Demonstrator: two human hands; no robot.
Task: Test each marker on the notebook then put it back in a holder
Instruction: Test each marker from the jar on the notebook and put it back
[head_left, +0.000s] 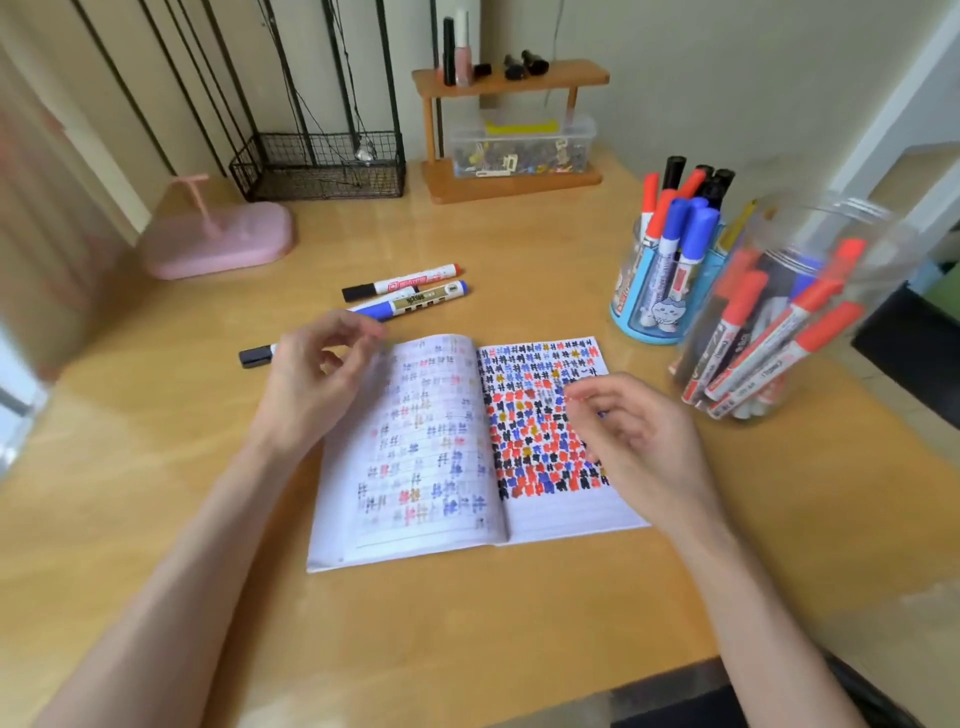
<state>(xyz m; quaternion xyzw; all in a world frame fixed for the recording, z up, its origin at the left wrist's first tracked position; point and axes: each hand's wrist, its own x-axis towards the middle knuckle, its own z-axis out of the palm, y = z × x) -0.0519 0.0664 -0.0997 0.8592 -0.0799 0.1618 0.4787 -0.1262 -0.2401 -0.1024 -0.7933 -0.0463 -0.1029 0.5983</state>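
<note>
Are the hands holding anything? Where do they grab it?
The right hand holds nothing. A black-capped marker runs behind the left hand, cap sticking out; whether the fingers grip its barrel cannot be told.

— What kind of place is this?
— I think I am at home, at a desk (467, 623). It is made of wood and pushed up to a plain wall (675, 78), in the corner of a room.
— How can you tell it is a home?
— A little wooden shelf (511, 78) stands at the back, with nail polish (462, 62) on top and a clear box (522, 148) of small bits under it. A black wire basket (319, 166) stands beside it, and a pink plastic thing (218, 239) sits near that.
— And the pens?
— A blue cup (649, 306) with a cartoon on it and a big clear jar (779, 312) are full of markers (693, 244). It looks like a spot for writing and drawing.
</note>
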